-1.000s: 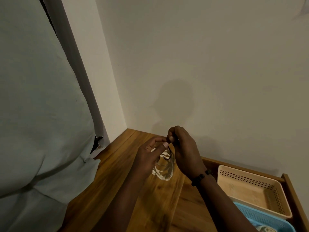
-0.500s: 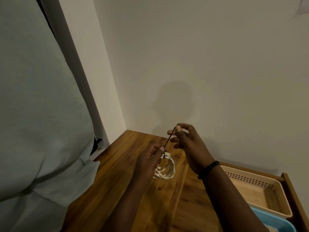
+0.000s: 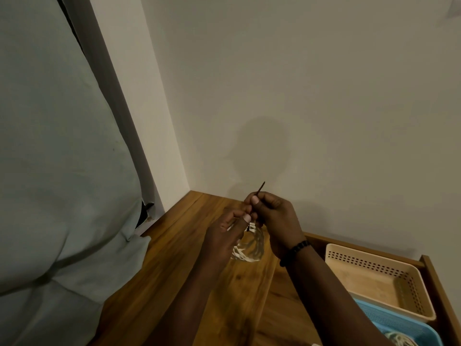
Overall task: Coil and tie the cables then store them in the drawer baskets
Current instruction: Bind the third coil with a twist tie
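Observation:
A coiled white cable (image 3: pixel 250 249) hangs above the wooden top (image 3: pixel 189 258), gripped by my left hand (image 3: pixel 225 237) at its upper edge. A thin dark tie (image 3: pixel 259 192) wraps the coil there and sticks up past my fingers. My right hand (image 3: pixel 274 218) pinches this tie between thumb and forefinger just above the coil. At the right, the open drawer holds a beige perforated basket (image 3: pixel 409 293) and a blue basket (image 3: pixel 399 323). Part of a white cable bundle (image 3: pixel 399 340) shows in the blue basket.
A wooden drawer wall (image 3: pixel 439 290) frames the baskets on the right. Pale cloth (image 3: pixel 62 183) fills the left side beside the wooden top. A plain wall (image 3: pixel 299 96) rises right behind the top.
My right hand pulled the dark tie up away from the coil, then came back down close to my left hand, with the tie's end now sticking up above my fingers.

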